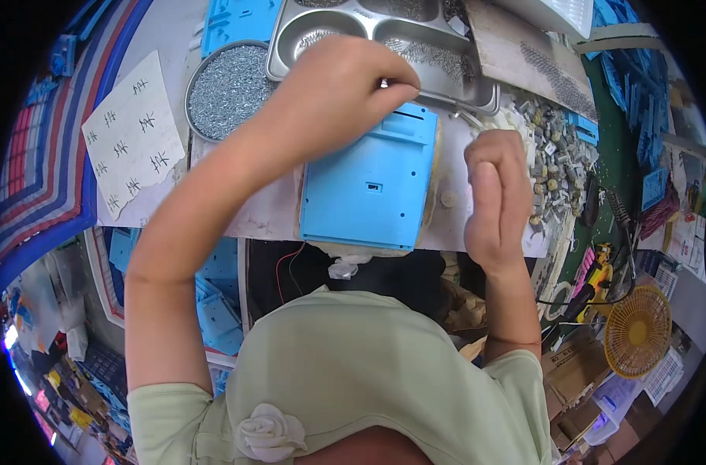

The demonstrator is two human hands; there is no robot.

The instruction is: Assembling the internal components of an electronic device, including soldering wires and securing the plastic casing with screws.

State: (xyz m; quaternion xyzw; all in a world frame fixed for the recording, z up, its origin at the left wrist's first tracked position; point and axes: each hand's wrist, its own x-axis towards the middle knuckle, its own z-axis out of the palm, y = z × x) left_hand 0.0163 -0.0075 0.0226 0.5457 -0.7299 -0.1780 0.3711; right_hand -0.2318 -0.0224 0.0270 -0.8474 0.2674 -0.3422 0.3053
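A flat blue plastic panel (372,190) lies on the white table in front of me. My left hand (334,93) hovers over its far edge, fingertips pinched on a small metal screw. To the panel's right, my right hand (496,194) is curled into a loose fist; what it holds is hidden. A pile of small grey and yellowish parts (554,167) lies just beyond the right hand.
A divided steel tray (384,31) with screws sits behind the panel, a round dish of screws (229,89) to its left, a handwritten paper sheet (132,136) further left. A yellow fan (638,329) stands low right, blue plastic parts at left and far right.
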